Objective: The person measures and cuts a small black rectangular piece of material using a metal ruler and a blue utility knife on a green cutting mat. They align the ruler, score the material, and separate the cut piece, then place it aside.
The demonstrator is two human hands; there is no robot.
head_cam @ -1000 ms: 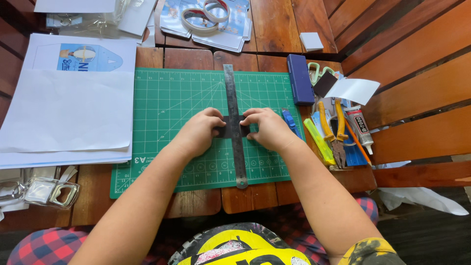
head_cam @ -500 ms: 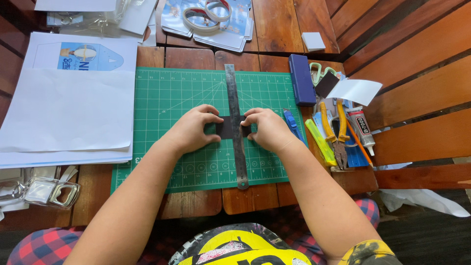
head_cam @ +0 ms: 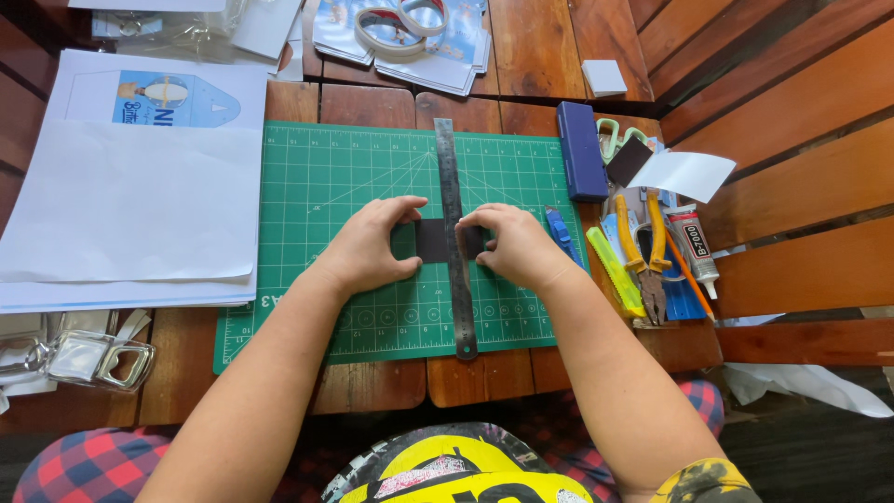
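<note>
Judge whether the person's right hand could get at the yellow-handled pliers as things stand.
Probably yes. The right hand rests on the dark strip by the steel ruler, and the yellow-handled pliers lie uncovered just beyond the blue knife, nothing barring them.

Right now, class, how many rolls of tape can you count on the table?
2: both tape rolls lie at the top of the table on blue sheets, one left, one overlapping it right. Others may be hidden.

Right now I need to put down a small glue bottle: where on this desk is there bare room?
Free: the green cutting mat left of the steel ruler, above the left hand; also bare wood beyond the mat's far edge. Crowded: the tool pile right of the right hand.
</note>
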